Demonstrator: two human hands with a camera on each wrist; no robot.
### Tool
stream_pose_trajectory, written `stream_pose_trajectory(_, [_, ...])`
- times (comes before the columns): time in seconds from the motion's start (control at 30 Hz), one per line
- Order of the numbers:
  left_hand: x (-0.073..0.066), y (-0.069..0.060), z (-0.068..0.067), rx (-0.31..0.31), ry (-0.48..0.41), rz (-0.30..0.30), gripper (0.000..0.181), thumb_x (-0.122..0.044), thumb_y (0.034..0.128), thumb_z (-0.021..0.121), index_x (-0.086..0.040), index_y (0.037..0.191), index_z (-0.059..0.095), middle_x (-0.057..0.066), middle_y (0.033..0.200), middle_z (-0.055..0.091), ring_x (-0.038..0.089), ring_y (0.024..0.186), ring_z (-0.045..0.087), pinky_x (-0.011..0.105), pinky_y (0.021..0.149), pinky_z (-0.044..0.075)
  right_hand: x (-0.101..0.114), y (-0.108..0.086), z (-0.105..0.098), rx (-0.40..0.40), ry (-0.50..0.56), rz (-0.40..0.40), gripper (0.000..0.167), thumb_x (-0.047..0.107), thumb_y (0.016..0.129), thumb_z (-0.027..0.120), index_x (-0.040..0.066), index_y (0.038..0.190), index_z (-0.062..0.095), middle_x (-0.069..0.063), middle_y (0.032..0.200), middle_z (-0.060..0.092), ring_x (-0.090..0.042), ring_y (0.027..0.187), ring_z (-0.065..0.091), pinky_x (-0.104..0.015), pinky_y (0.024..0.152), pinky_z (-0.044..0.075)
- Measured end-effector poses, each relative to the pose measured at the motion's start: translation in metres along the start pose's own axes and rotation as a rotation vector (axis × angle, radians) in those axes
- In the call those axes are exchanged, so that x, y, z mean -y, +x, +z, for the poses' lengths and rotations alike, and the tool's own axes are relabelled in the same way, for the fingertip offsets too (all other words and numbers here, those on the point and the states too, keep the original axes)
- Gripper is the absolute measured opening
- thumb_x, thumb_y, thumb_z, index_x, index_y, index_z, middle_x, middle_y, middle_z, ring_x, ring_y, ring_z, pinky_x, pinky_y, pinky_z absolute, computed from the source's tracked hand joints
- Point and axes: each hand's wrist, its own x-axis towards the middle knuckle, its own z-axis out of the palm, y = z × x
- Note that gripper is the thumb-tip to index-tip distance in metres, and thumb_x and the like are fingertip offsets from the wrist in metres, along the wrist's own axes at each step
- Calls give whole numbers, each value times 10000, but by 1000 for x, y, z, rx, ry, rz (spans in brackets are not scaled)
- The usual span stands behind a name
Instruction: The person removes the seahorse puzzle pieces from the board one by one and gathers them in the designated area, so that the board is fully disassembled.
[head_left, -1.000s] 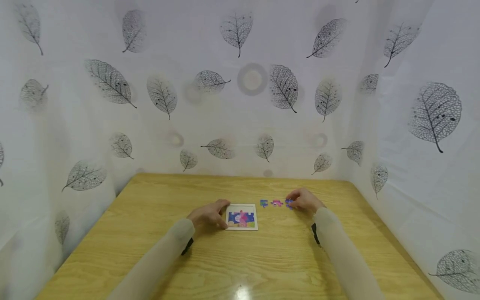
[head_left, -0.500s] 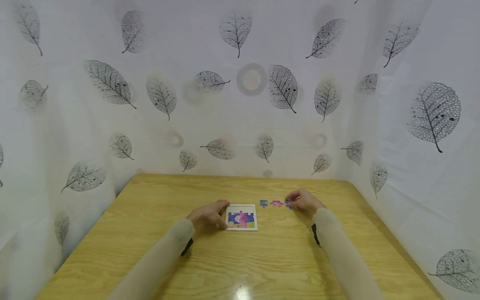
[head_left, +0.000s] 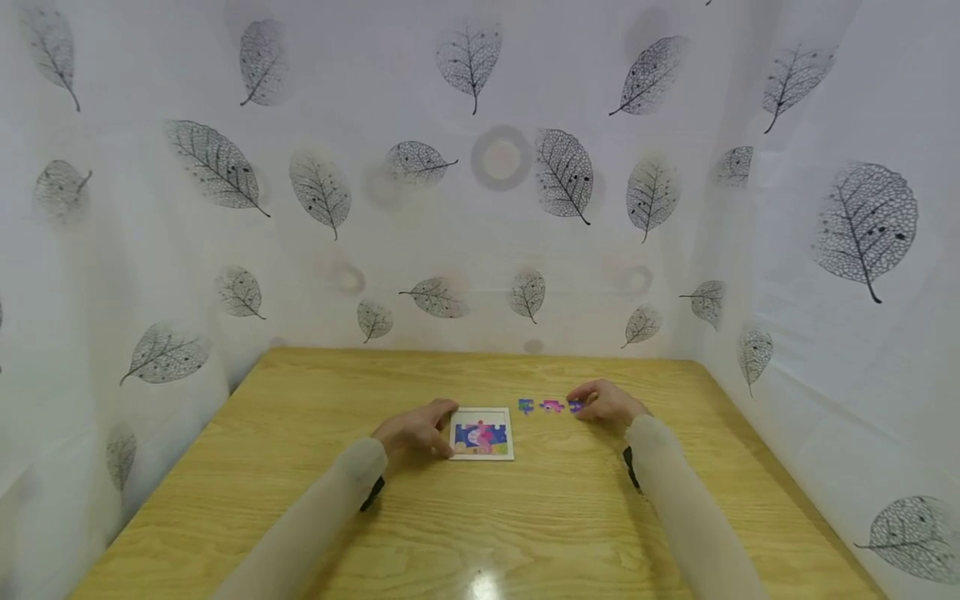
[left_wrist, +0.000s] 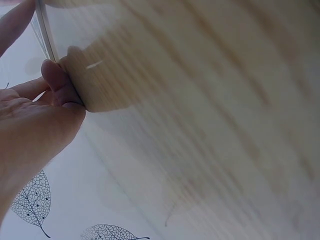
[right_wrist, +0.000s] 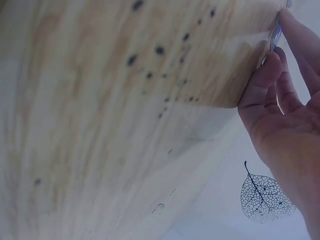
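Note:
A square puzzle tray (head_left: 482, 413) with a white border lies on the wooden table, its lower part filled by pieces showing a pink seahorse on blue. My left hand (head_left: 415, 428) holds the tray's left side, fingers at the far corner and thumb at the near one. To the right of the tray, a blue-green puzzle piece (head_left: 526, 406) and a pink puzzle piece with an eye (head_left: 552, 406) lie in a row. At the row's right end my right hand (head_left: 611, 403) pinches a blue-purple puzzle piece (head_left: 575, 406), partly hidden by the fingers. Both wrist views show little of these things.
The wooden table (head_left: 480, 508) runs back to a white curtain (head_left: 480, 225) printed with dark leaves, which also hangs along both sides. Each wrist wears a dark band.
My right thumb has shifted slightly and covers more of the near part of the blue-purple puzzle piece. The left hand and the tray stay in place.

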Motion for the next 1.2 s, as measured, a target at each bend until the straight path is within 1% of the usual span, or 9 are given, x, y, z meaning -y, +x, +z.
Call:
stream_pose_trajectory(0.2, [2, -3, 1, -3, -6, -3, 899, -143, 760, 815, -115, 1522, 337, 129, 1555, 336, 335, 1452, 275, 541, 1208, 192, 1, 0, 2, 13, 47, 34, 413, 15, 842, 714, -44, 1242, 631, -203, 1142, 623, -215, 946, 557, -258, 713, 505])
stream_pose_trajectory(0.37, [2, -4, 1, -2, -12, -8, 896, -144, 762, 812, -118, 1522, 337, 128, 1549, 343, 333, 1450, 278, 547, 1206, 191, 2, -2, 3, 15, 52, 31, 438, 31, 866, 699, -21, 1290, 603, -215, 1182, 566, -195, 892, 526, -261, 675, 500])
stream_pose_trajectory(0.53, [2, -1, 1, -2, -12, -8, 899, -120, 754, 815, -96, 1517, 340, 142, 1553, 337, 345, 1443, 289, 540, 1206, 201, 4, -4, 1, 0, 79, 17, 432, 5, 875, 671, -27, 1299, 593, -256, 1238, 550, -189, 840, 553, -264, 650, 502])
stream_pose_trajectory(0.67, [1, -1, 0, -5, -7, -13, 906, -118, 746, 819, -98, 1516, 341, 145, 1558, 331, 355, 1446, 281, 552, 1202, 197, 14, -7, 1, 1, 114, -29, 405, -12, 893, 638, -78, 1288, 578, -290, 1193, 579, -277, 912, 607, -328, 692, 543])
stream_pose_trajectory(0.77, [0, -2, 1, -3, -9, -22, 909, -125, 753, 816, -105, 1522, 333, 140, 1569, 317, 351, 1457, 264, 551, 1206, 184, 20, -6, 3, 15, 133, -34, 386, 19, 911, 641, -80, 1279, 583, -268, 1168, 620, -296, 963, 626, -372, 740, 567])
stream_pose_trajectory(0.8, [0, -2, 1, 0, -7, -19, 908, -128, 757, 813, -101, 1524, 328, 141, 1569, 316, 351, 1457, 265, 548, 1207, 186, 18, -3, 4, 24, 143, -31, 382, 41, 913, 650, -66, 1276, 593, -248, 1163, 635, -271, 938, 632, -363, 728, 569])
stream_pose_trajectory(0.97, [0, 0, 0, 8, 9, 3, 907, -116, 762, 805, -75, 1523, 315, 158, 1558, 325, 359, 1435, 299, 532, 1202, 217, 25, 2, 8, 60, 173, -4, 350, 86, 906, 678, -23, 1236, 638, -193, 1165, 669, -235, 867, 640, -349, 723, 578])
stream_pose_trajectory(1.1, [0, 1, -1, 8, 11, 7, 911, -120, 758, 810, -73, 1522, 316, 159, 1561, 319, 357, 1434, 300, 525, 1202, 222, 31, 5, 11, 90, 199, -20, 349, 69, 894, 682, -27, 1228, 642, -180, 1190, 681, -208, 922, 663, -333, 782, 582])
stream_pose_trajectory(1.2, [-1, 1, -1, 4, 13, 3, 909, -119, 753, 814, -73, 1517, 324, 159, 1557, 323, 355, 1431, 304, 526, 1201, 222, 37, 7, 15, 106, 227, -44, 369, 60, 894, 676, -50, 1242, 623, -185, 1192, 685, -220, 964, 679, -351, 826, 581])
